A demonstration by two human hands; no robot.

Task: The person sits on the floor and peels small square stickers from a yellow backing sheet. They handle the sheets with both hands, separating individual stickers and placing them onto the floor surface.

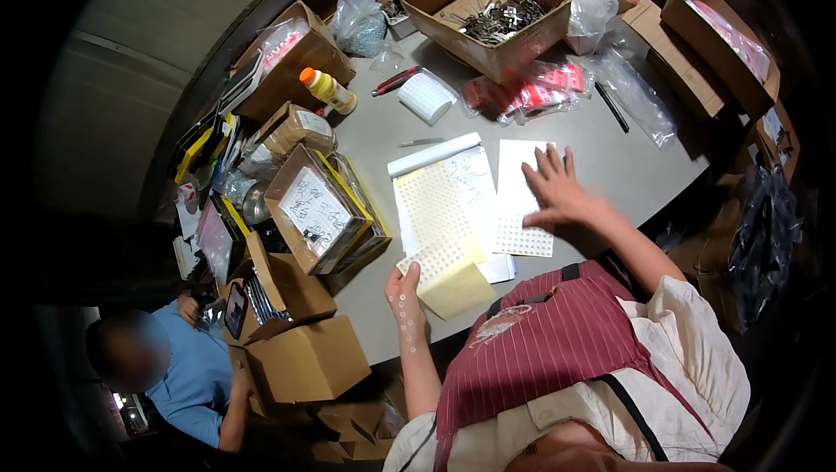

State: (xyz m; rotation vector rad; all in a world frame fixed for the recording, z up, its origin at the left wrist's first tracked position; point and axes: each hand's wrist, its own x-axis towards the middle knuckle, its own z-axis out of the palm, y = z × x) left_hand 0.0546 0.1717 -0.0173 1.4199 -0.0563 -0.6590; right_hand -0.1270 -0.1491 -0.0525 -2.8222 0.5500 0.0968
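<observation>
My left hand [406, 291] pinches the lower left part of a pale yellow sheet of small round stickers [435, 202], whose near end curls over to its plain back [457, 289]. Several small round stickers dot my left wrist and forearm. Under that sheet lies a notepad [470, 180] with handwriting, its top page rolled back. To the right, my right hand [562, 192] rests with fingers spread over a white sheet [515, 158], which has rows of small round marks on its lower part.
Left stand an open carton [300, 250], a yellow bottle with orange cap [329, 91] and more boxes. Behind are a roll of white labels [428, 97], red packets [527, 96], a black pen [612, 107] and a box of metal clips [488, 23]. A person in blue [193, 363] is at lower left.
</observation>
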